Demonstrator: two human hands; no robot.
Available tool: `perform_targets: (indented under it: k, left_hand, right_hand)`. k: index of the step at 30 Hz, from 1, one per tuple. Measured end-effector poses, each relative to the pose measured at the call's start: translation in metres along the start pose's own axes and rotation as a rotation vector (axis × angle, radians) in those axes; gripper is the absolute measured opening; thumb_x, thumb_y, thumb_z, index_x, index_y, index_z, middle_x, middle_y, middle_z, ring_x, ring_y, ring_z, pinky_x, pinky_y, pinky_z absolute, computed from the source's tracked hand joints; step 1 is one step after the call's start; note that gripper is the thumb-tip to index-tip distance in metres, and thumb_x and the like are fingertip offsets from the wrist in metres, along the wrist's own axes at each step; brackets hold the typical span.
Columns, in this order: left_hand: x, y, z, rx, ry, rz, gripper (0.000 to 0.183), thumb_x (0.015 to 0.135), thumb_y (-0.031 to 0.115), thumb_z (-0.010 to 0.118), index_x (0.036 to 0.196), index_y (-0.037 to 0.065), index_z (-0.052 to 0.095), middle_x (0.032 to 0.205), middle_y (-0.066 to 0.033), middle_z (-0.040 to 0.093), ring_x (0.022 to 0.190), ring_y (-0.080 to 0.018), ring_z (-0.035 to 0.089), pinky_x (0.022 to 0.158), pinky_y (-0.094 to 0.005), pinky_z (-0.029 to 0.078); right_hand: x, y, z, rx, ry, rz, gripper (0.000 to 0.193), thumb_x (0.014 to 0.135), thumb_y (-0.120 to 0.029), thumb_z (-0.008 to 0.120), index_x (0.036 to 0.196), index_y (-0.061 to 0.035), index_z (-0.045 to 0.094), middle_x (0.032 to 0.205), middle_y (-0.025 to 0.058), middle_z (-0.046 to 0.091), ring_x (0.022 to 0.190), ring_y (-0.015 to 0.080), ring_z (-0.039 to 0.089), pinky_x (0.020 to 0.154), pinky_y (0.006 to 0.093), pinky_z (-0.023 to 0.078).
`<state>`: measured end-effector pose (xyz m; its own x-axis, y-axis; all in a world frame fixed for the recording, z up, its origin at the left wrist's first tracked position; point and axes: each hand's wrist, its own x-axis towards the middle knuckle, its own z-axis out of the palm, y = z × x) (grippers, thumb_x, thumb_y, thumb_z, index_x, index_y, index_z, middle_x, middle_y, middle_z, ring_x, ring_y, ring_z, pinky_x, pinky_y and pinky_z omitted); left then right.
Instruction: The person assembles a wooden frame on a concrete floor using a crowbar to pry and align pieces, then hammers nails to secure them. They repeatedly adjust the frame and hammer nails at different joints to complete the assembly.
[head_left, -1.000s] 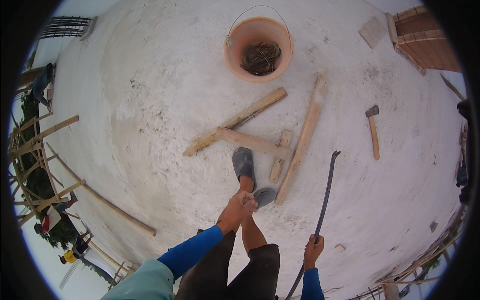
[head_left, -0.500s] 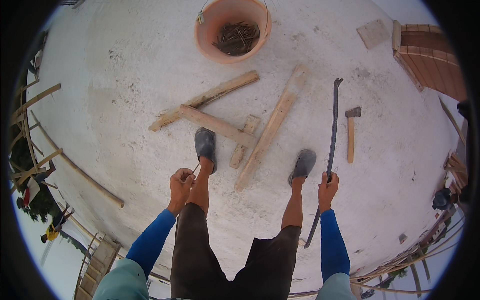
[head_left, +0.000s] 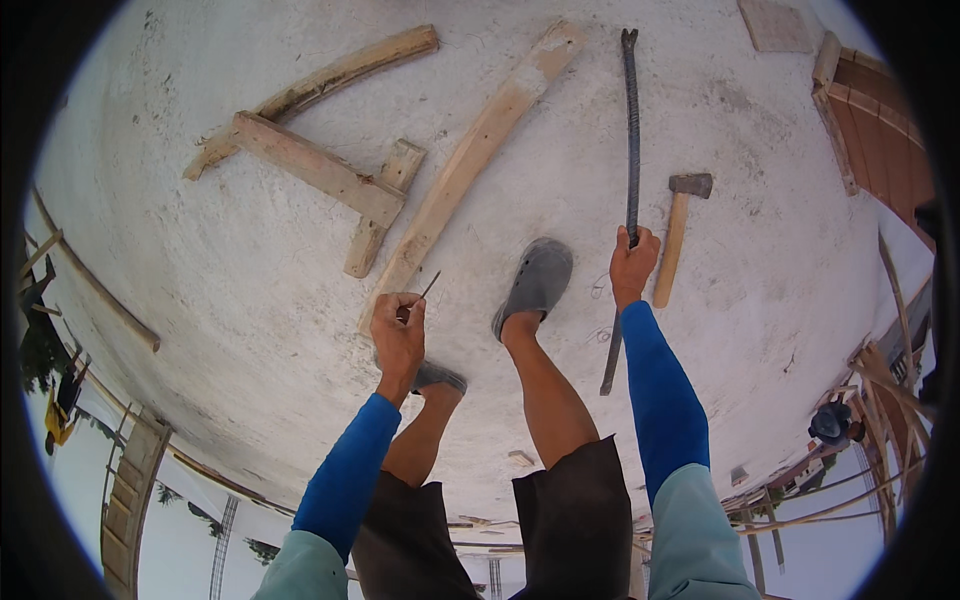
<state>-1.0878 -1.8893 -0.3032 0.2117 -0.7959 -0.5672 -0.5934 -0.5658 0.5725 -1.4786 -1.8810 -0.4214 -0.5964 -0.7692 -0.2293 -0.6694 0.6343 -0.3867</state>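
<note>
My left hand is closed in a pinch around a thin dark nail, whose end sticks up past the fingers. My right hand grips a long dark crowbar around its shaft; the forked end points away from me and the other end reaches back beside my forearm. Just right of that hand lies a hammer with a wooden handle and a dark head. Beyond my left hand a long wooden plank lies slanted on the pale concrete floor.
Left of the plank, a wooden board rests across a short block and a rough batten. A brown wooden box form stands at the right. A pole lies far left. People are at both edges.
My feet have stepped and my view has shifted, so the bucket of rusty nails has left the picture. The nail and crowbar remain in my hands; the nail now points up and right.
</note>
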Motion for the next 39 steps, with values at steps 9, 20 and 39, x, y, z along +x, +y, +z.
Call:
perform_targets:
  k: [9,20,39]
  left_hand:
    - [0.093,-0.049,0.093,-0.007,0.113,0.255,0.007,0.092,0.007,0.077,0.095,0.004,0.071,0.094,-0.0126,0.062,0.08,-0.0345,0.065,0.072,-0.0466,0.052]
    - [0.141,-0.058,0.131,-0.039,0.435,0.623,0.014,0.086,0.003,0.083,0.092,0.008,0.071,0.094,-0.009,0.065,0.083,-0.0291,0.066,0.069,-0.0412,0.055]
    - [0.141,-0.062,0.136,0.197,0.746,0.756,0.016,0.094,0.005,0.075,0.106,0.001,0.065,0.147,-0.0198,0.061,0.123,-0.0355,0.062,0.1,-0.0539,0.049]
  right_hand:
    - [0.021,0.03,0.036,-0.482,-0.235,-0.234,0.036,0.102,-0.033,0.069,0.103,0.0029,0.066,0.11,0.0226,0.059,0.097,0.0436,0.068,0.08,0.0533,0.058]
    - [0.063,0.147,-0.044,-0.675,0.096,-0.133,0.061,0.107,-0.054,0.059,0.131,0.0015,0.059,0.125,0.0273,0.06,0.115,0.0472,0.062,0.09,0.0569,0.055]
    - [0.063,0.188,0.003,-0.213,0.131,-0.165,0.058,0.113,-0.051,0.052,0.113,0.0069,0.056,0.105,0.0215,0.057,0.094,0.0369,0.059,0.089,0.0497,0.051]
